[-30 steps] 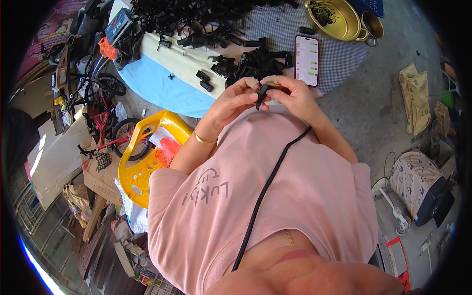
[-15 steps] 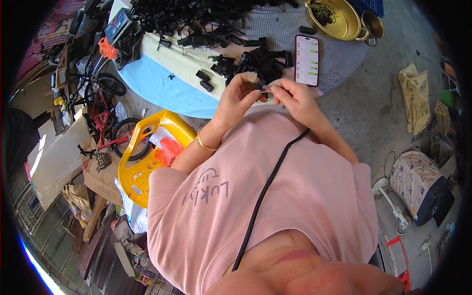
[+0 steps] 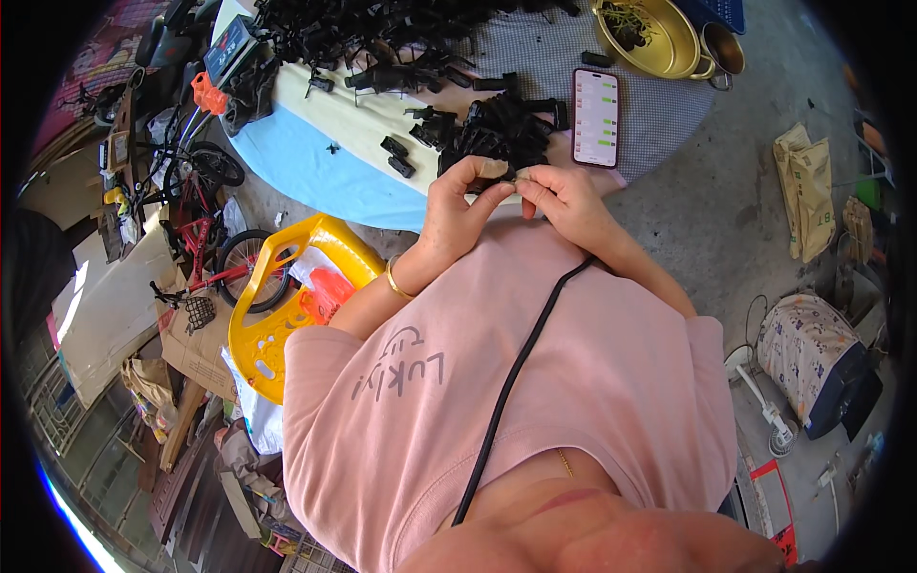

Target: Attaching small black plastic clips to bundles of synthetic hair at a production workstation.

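Fingers lowered, black part pinched, axis hidden

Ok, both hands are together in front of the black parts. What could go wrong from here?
First, the left hand and right hand meet closely, mostly hiding whatever is between them; anything small pinched there might slip and be hard to find among the pile of black parts just beyond. Second, the phone lies flat beside that pile, near the right hand, so it could get nudged.
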Motion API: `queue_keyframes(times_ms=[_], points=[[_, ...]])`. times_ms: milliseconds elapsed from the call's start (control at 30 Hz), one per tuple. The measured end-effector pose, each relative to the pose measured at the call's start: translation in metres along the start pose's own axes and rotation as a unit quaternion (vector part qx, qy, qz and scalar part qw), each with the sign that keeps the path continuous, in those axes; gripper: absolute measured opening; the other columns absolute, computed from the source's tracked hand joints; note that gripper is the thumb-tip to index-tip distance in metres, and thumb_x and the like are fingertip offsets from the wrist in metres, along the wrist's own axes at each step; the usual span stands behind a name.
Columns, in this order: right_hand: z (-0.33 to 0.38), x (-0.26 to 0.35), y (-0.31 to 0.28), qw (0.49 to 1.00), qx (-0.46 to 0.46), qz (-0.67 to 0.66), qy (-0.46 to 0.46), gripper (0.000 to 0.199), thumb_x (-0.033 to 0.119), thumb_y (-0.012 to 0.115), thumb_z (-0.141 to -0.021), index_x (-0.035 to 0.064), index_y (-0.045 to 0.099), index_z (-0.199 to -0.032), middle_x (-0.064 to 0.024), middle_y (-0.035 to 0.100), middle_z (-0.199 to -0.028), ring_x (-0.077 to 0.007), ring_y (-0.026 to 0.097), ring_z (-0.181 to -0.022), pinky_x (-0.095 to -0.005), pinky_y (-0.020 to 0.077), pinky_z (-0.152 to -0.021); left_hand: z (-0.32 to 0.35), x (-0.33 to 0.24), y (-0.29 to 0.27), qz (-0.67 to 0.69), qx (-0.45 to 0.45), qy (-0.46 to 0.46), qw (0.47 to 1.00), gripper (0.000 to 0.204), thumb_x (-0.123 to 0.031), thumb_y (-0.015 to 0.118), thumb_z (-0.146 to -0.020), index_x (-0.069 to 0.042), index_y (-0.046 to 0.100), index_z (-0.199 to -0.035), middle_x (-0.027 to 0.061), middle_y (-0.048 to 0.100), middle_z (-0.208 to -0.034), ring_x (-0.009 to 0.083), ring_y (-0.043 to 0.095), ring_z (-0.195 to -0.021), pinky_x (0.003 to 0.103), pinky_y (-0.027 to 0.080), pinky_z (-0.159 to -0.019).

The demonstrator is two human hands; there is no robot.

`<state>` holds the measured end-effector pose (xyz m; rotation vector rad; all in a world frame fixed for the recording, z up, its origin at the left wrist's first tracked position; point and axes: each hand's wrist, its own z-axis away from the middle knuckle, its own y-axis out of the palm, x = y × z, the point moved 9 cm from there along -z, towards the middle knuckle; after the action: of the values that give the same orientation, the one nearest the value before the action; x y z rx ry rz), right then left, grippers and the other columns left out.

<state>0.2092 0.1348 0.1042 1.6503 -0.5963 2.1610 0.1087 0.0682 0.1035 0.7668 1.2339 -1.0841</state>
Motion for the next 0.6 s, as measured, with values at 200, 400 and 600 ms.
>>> queue_keyframes(times_ms=[200,400,600], points=[[-0.001,-0.011,0.006,0.999,0.014,-0.004,0.041,0.021,0.016,0.049,-0.087,0.0011,0.058,-0.075,-0.0008,0.054,-0.058,-0.0071,0.048,-0.054,-0.0227,0.0386,-0.051,0.002,-0.029,0.000,-0.136,-0.037,0.132,0.981,0.017,0.002,0.065,-0.073,0.002,0.057,-0.088,0.0092,0.060,-0.084,0.0136,0.058,-0.075,0.025,0.047,-0.067],[-0.002,-0.014,0.002,0.997,-0.039,-0.060,0.017,0.013,0.015,0.055,-0.085,0.0016,0.058,-0.084,0.0017,0.054,-0.064,-0.0049,0.047,-0.056,-0.0196,0.0368,-0.051,-0.003,-0.011,0.003,-0.040,-0.015,0.059,0.997,0.020,-0.001,0.058,-0.080,0.001,0.052,-0.099,0.0103,0.061,-0.092,0.0190,0.060,-0.080,0.026,0.047,-0.071],[0.007,0.004,-0.025,0.993,-0.104,0.003,-0.060,0.019,0.011,0.068,-0.075,0.0016,0.058,-0.088,0.0029,0.054,-0.074,-0.0030,0.047,-0.061,-0.0169,0.0373,-0.054,-0.018,0.009,0.012,0.471,0.021,-0.172,0.865,0.026,-0.009,0.036,-0.092,-0.006,0.037,-0.118,0.0167,0.053,-0.108,0.0289,0.056,-0.099,0.035,0.048,-0.086]])
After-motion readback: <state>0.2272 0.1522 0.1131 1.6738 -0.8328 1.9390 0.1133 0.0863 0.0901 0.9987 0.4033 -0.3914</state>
